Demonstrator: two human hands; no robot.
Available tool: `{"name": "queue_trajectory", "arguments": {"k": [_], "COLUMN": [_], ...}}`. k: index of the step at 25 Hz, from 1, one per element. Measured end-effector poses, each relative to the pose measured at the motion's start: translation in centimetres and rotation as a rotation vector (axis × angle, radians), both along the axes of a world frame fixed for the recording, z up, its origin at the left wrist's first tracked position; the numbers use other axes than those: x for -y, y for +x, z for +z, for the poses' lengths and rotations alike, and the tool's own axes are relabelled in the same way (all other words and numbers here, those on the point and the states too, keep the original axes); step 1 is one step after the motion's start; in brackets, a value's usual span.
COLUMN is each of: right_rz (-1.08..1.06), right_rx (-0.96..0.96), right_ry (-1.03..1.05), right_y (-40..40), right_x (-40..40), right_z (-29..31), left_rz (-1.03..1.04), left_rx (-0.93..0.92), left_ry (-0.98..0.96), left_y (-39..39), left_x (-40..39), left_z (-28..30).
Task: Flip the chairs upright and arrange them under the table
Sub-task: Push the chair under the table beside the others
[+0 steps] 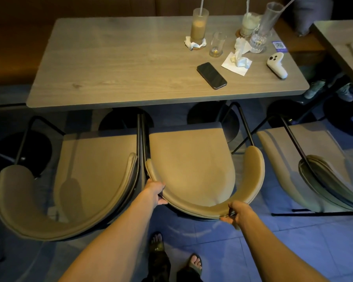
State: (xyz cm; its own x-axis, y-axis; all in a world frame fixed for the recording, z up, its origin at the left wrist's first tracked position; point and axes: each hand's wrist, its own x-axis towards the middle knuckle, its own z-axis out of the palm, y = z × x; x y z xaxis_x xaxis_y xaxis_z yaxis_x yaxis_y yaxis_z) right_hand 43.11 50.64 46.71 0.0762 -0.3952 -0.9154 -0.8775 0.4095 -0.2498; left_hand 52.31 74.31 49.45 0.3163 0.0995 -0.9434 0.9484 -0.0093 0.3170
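the curved backrest of the middle chair (192, 165) is gripped by both hands: the left hand (155, 192) is closed on the backrest's left part, and the right hand (237, 212) is closed on its near edge, fingers tucked under the rim. this chair is seen upright, its tan seat facing up, its far edge near the table (114, 58) but not under the top. just to its left a second chair (86, 176) is seen upright as well, the two backrests and dark frames almost touching. at the right a third chair (314, 171) is partly cut off by the frame edge, well apart from the held one. on the far right part of the table are set a ribbed glass of coffee (199, 25), a small clear glass (217, 44), crumpled napkins (238, 60), a dark phone (211, 75) and a white controller (276, 65). two sandalled feet (195, 263) are seen on the tiled floor (273, 241) at the near edge.
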Motion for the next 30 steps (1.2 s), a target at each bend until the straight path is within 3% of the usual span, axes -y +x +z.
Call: {"name": "queue_trajectory", "arguments": {"k": [4, 6, 9, 11, 13, 14, 16, 19, 23, 30], "right_rz": [0.06, 0.123, 0.509, 0.795, 0.923, 0.926, 0.92, 0.986, 1.114, 1.107], "right_rx": [-0.06, -0.142, -0.254, -0.065, 0.149, 0.198, 0.25, 0.21, 0.148, 0.153], "right_ry": [-0.053, -0.199, -0.537, -0.493, -0.187, -0.059, 0.025, -0.047, -0.207, -0.227], "right_y": [0.3, 1.2, 2.7, 4.0, 5.3, 5.5, 6.7, 7.8, 8.3, 9.4], "right_x": [-0.4, -1.7, -5.3, -8.9, -12.8, -14.6, -17.0, -18.6, -18.8, -19.6], "right_z": [0.0, 0.6, 2.3, 1.9, 1.0, 0.7, 0.4, 0.8, 0.3, -0.5], "left_rz": [-0.029, -0.064, -0.232, -0.297, -0.34, -0.392, -0.47, -0.503, -0.563, -0.646], "left_rx": [-0.019, -0.004, 0.209, 0.382, 0.448, 0.429, 0.32, 0.233, 0.24, 0.246], "left_ry": [-0.028, -0.011, 0.355, 0.612, 0.725, 0.709, 0.501, 0.316, 0.32, 0.38], "left_y": [-0.4, -0.5, -0.1, 0.3, 0.7, 0.7, 0.6, 1.0, 2.1, 2.3], "left_x": [-0.5, -1.2, -3.7, -6.3, -8.9, -10.1, -11.9, -12.9, -12.6, -12.4], "left_z": [0.0, 0.2, -0.1, 0.5, 0.3, -0.4, -2.8, -5.4, -4.3, -3.9]}}
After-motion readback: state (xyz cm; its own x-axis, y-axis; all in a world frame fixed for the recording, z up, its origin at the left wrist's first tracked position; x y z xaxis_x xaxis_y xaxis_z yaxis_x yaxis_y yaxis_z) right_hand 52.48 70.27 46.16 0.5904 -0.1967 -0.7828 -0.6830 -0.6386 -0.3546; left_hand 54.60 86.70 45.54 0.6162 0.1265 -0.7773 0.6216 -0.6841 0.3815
